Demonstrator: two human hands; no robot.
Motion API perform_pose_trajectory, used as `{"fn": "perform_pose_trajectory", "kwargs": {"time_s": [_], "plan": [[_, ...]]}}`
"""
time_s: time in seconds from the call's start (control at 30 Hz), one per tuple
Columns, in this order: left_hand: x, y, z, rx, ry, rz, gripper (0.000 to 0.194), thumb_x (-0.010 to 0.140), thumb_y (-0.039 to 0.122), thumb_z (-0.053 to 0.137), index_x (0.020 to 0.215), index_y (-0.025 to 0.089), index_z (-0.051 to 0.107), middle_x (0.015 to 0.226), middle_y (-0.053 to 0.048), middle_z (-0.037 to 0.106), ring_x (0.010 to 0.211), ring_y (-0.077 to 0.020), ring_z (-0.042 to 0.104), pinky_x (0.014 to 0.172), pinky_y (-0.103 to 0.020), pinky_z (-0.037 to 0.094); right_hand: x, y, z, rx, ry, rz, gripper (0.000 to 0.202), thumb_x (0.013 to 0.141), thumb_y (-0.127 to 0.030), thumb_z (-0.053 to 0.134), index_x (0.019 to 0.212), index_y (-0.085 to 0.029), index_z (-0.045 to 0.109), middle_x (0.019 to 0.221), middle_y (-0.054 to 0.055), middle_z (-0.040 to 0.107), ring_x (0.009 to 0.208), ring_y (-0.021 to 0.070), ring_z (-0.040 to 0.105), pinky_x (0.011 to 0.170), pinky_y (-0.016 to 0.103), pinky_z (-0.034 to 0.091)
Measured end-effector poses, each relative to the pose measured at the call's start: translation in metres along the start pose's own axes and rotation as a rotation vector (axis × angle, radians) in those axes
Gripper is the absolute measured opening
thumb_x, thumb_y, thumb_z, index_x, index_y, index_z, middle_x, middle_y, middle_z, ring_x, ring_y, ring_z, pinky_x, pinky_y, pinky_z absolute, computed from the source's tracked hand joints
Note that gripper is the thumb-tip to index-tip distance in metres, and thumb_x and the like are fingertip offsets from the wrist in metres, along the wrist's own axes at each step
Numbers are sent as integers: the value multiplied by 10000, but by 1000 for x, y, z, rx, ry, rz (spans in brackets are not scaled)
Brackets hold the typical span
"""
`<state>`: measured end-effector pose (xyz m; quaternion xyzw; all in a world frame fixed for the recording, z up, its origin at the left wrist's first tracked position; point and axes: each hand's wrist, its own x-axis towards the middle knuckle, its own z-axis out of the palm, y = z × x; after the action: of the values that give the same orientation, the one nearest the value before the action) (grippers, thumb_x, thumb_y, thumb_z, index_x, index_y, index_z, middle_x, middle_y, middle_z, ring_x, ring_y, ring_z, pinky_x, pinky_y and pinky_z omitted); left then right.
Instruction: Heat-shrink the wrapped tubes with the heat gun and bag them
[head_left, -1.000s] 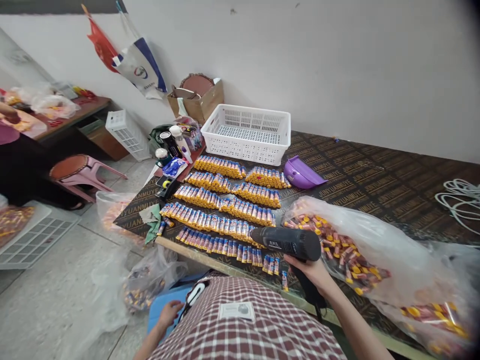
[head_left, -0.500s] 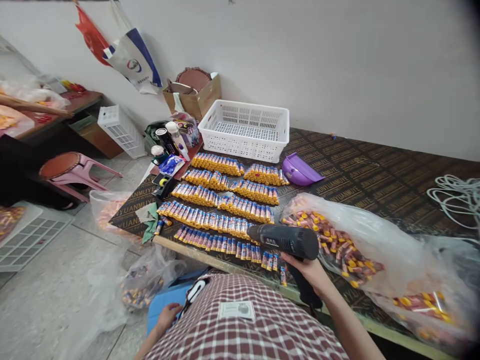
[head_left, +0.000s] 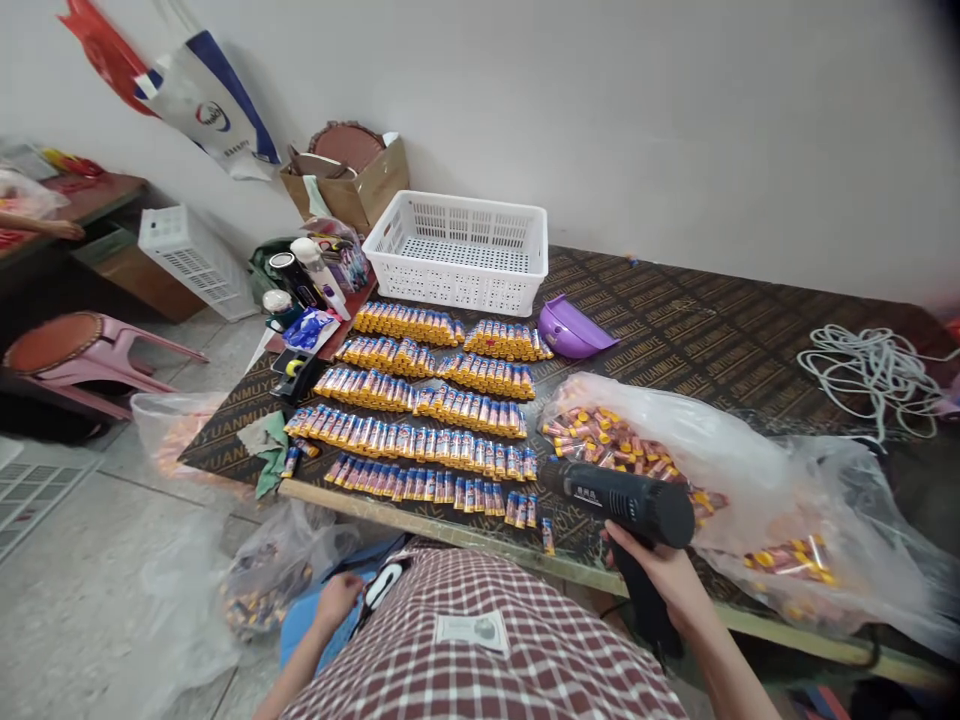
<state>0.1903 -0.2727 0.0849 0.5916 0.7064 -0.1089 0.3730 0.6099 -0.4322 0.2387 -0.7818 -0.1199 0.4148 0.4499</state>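
Observation:
A black heat gun (head_left: 626, 500) is gripped by its handle in my right hand (head_left: 671, 575), over the front right of the table. Its nozzle points left, towards the rows of small tubes (head_left: 431, 445) with blue tops, yellow bottoms and shiny wrapping. Several stacked rows lie behind a flatter front row (head_left: 412, 485). One single tube (head_left: 548, 536) lies apart, just left of my right hand. My left hand (head_left: 339, 602) hangs low at my side by the blue stool (head_left: 300, 625), fingers loosely bent, with nothing visible in it.
A white plastic basket (head_left: 457, 285) and a purple scoop (head_left: 571, 328) stand at the back. To the right lies a clear bag (head_left: 720, 440) of yellow-capped tubes, with coiled white cord (head_left: 862, 370) beyond. A tape dispenser (head_left: 292, 375) is at left; another person's hand (head_left: 64, 230) shows far left.
My right hand has moved the heat gun rightwards, away from the end of the tube rows. The view has turned slightly right. My left hand stays low beside the stool.

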Motion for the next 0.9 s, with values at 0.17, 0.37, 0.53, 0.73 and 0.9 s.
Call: {"fn": "perform_pose_trajectory", "kwargs": {"time_s": [0.17,0.37,0.53,0.73,0.9], "plan": [[31,75,-32,-93,146,267,265,770,365,419,745,183,609,660,-6,634,743,-180,610,685,-235,424,3,-23,46,35,-121,-92,390,572,-468,721,751,-127,660,623,65,655,564,187,579,513,279,439],[45,213,-42,-25,289,559,284,751,290,494,975,143,587,964,-102,610,903,-196,553,784,-282,402,-3,-35,61,59,-176,-111,396,558,-479,727,735,-131,664,598,57,646,543,183,571,503,279,439],[51,263,-17,175,328,406,654,649,463,604,1191,148,419,1126,-180,477,1064,-320,457,826,-396,374,-5,-8,18,47,-5,-59,397,593,-473,715,763,-119,659,613,67,657,563,191,590,510,280,447],[56,272,9,250,366,334,686,622,412,639,1198,169,358,1134,-172,436,1075,-327,442,844,-407,354,-4,8,-2,163,148,25,401,584,-457,731,781,-117,653,713,94,680,534,173,591,460,265,442],[55,279,19,177,312,349,525,688,255,570,1165,189,362,1068,-138,502,914,-245,549,697,-299,397,4,6,11,240,51,35,354,590,-442,736,734,-130,652,649,68,666,521,166,591,446,249,438]]}}
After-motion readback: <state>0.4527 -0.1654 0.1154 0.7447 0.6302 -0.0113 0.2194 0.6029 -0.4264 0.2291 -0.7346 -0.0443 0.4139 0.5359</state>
